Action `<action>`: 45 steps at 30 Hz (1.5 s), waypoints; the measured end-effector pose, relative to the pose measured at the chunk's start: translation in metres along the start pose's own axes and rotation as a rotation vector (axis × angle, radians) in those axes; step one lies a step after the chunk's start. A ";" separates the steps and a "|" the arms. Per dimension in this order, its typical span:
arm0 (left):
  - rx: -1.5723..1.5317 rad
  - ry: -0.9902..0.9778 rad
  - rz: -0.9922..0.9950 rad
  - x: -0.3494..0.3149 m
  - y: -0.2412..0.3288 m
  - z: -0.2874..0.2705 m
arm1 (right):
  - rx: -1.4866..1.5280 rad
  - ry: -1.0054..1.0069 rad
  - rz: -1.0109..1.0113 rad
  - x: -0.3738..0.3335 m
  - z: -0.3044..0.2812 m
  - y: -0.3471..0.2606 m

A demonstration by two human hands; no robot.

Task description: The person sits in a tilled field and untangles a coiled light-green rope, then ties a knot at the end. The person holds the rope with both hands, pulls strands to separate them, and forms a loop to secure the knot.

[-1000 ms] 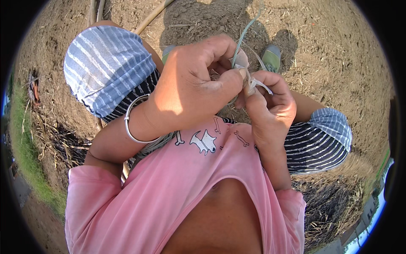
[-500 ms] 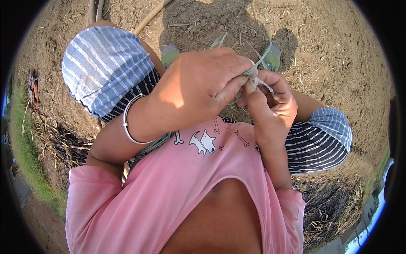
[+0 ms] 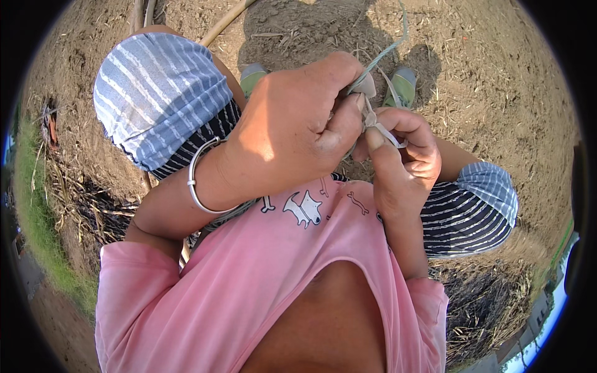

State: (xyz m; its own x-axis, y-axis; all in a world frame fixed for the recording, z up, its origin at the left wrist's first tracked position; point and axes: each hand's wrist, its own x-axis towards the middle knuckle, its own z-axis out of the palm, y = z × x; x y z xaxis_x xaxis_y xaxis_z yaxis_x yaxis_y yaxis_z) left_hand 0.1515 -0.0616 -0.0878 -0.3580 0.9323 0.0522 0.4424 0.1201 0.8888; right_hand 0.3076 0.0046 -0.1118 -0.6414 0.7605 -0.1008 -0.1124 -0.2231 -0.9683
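Note:
My left hand (image 3: 295, 121), with a silver bangle at the wrist, is closed in a pinch on pale green plastic twine (image 3: 382, 56). One strand of it arcs upward, away from my fingers. Thumb and fingers of my right hand (image 3: 401, 161) pinch a whitish, crumpled strip (image 3: 388, 135) that seems part of the same twine. Thumb tips nearly meet at a small twisted bunch (image 3: 369, 117), perhaps a knot. Both hands are raised in front of my pink shirt (image 3: 261, 273), between my knees. The left fingertips are partly hidden behind the hand.
Dry soil with straw bits (image 3: 497, 105) lies around my green shoes (image 3: 403, 87). Wooden poles (image 3: 227, 22) rest at the upper left. Dry stalks are heaped at left (image 3: 93, 211) and lower right (image 3: 479, 304); grass (image 3: 40, 217) grows along the left edge.
My left fingers have shifted slightly up from the right thumb, baring more of the twisted bunch between them. The twine strand has swung a little to the right. Both hands keep their pinch.

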 end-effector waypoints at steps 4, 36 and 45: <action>-0.248 0.021 -0.154 0.004 -0.003 -0.003 | 0.030 -0.045 -0.033 -0.003 0.002 0.000; 0.165 -0.032 0.231 0.002 -0.005 0.007 | -0.005 0.023 0.075 -0.002 -0.004 0.001; 0.043 -0.028 0.028 0.001 0.000 0.004 | -0.116 -0.023 -0.010 -0.005 -0.004 -0.001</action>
State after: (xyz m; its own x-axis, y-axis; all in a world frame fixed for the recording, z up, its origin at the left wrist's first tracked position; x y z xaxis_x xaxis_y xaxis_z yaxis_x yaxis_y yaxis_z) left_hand 0.1548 -0.0595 -0.0901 -0.3222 0.9446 0.0631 0.4873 0.1083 0.8665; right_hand 0.3135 0.0034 -0.1112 -0.6581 0.7479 -0.0866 -0.0314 -0.1422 -0.9893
